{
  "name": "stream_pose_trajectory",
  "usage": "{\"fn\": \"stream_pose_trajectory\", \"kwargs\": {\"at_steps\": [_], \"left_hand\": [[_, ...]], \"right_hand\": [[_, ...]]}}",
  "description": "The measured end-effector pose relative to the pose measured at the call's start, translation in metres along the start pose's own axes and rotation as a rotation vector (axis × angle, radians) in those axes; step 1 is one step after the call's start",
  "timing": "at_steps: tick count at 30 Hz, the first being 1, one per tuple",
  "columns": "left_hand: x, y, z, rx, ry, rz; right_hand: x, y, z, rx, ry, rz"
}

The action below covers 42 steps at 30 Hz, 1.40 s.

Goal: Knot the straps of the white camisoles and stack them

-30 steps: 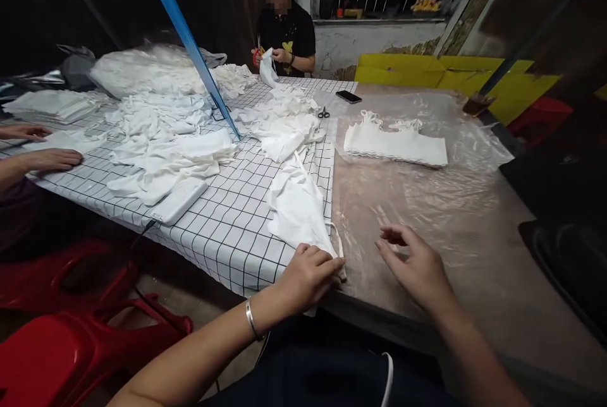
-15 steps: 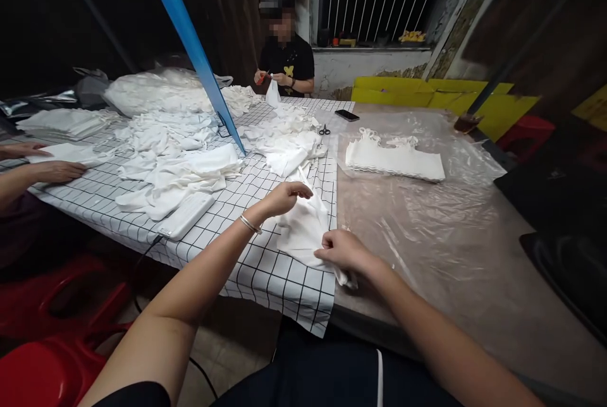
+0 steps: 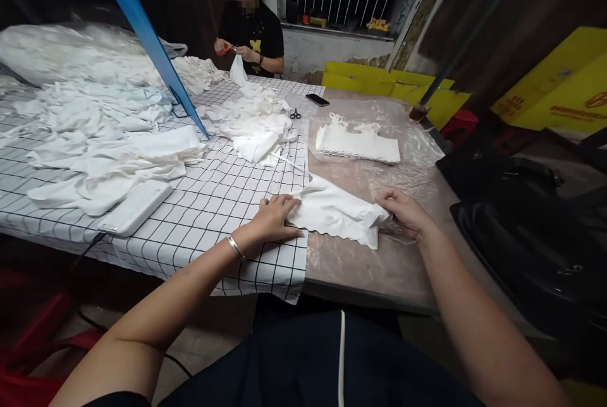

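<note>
A white cloth piece [image 3: 339, 212] with a scalloped lower edge lies stretched sideways across the seam between the checked tablecloth [image 3: 222, 192] and the clear plastic sheet [image 3: 379, 261]. My left hand [image 3: 275, 217], with a silver bangle on its wrist, grips the cloth's left end with curled fingers. At the right end, my right hand [image 3: 405, 212] pinches the cloth. A neat stack of white pieces [image 3: 358, 143] sits farther back on the plastic.
Heaps of white cloth [image 3: 114, 141] cover the left of the table, beside a blue pole [image 3: 147, 40]. Small scissors [image 3: 294, 114] and a phone [image 3: 317, 100] lie mid-table. A person in black [image 3: 251, 31] works at the far end. Yellow boxes [image 3: 389, 81] and black bags [image 3: 526, 217] stand right.
The cloth piece was pulled from the pile's edge and laid out sideways. My hands moved apart to its two ends. My view shifted to the right.
</note>
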<state>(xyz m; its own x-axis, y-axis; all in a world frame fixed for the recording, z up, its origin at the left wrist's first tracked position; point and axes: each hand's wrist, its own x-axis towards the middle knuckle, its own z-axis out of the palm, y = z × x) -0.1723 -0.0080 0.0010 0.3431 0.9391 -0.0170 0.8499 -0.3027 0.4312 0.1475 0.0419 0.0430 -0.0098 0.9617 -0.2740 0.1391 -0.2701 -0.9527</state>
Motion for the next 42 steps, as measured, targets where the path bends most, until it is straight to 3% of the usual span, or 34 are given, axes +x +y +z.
{"fn": "stream_pose_trajectory", "kwargs": {"at_steps": [5,7,10,12,15,17,20,23,27,29,32,35,37,39,42], "left_hand": [[0.017,0.003,-0.006,0.061,-0.049,0.002],[0.03,0.005,-0.011,0.022,-0.062,-0.058],[0.041,0.01,-0.011,-0.157,0.152,-0.188],[0.04,0.016,-0.006,-0.22,0.227,-0.169],[0.034,0.031,0.006,-0.114,0.116,-0.08],[0.034,0.045,0.011,0.01,0.132,-0.105],[0.042,0.067,0.015,0.16,0.138,-0.161],[0.048,0.08,0.018,0.226,0.004,-0.157],[0.044,0.079,0.018,0.251,-0.062,-0.161],[0.043,0.073,0.01,0.246,-0.071,-0.162],[0.055,0.067,-0.025,0.17,-0.015,-0.171],[0.091,0.071,-0.087,0.068,0.199,-0.15],[0.125,0.083,-0.135,0.013,0.334,-0.172],[0.161,0.101,-0.182,-0.097,0.339,-0.218],[0.205,0.132,-0.237,-0.313,0.451,-0.291]], "right_hand": [[0.007,-0.003,-0.022,-0.076,-0.068,-0.111],[0.016,-0.009,-0.034,-0.208,0.062,-0.222],[0.022,-0.007,-0.044,-0.373,0.328,-0.351],[0.016,0.006,-0.042,-0.52,0.339,-0.355],[-0.005,0.037,-0.028,-0.858,0.26,-0.269],[-0.017,0.055,-0.021,-0.988,0.282,-0.24],[-0.027,0.067,-0.022,-1.003,0.292,-0.328],[-0.03,0.068,-0.034,-0.968,0.201,-0.401],[-0.035,0.064,-0.053,-0.836,0.209,-0.375],[-0.036,0.053,-0.063,-0.683,0.25,-0.299],[-0.031,0.01,-0.081,-0.408,0.317,-0.202],[-0.014,-0.06,-0.102,-0.261,0.374,-0.238],[0.004,-0.111,-0.115,-0.252,0.425,-0.256],[0.023,-0.159,-0.125,-0.261,0.496,-0.255],[0.047,-0.216,-0.141,-0.286,0.579,-0.266]]}}
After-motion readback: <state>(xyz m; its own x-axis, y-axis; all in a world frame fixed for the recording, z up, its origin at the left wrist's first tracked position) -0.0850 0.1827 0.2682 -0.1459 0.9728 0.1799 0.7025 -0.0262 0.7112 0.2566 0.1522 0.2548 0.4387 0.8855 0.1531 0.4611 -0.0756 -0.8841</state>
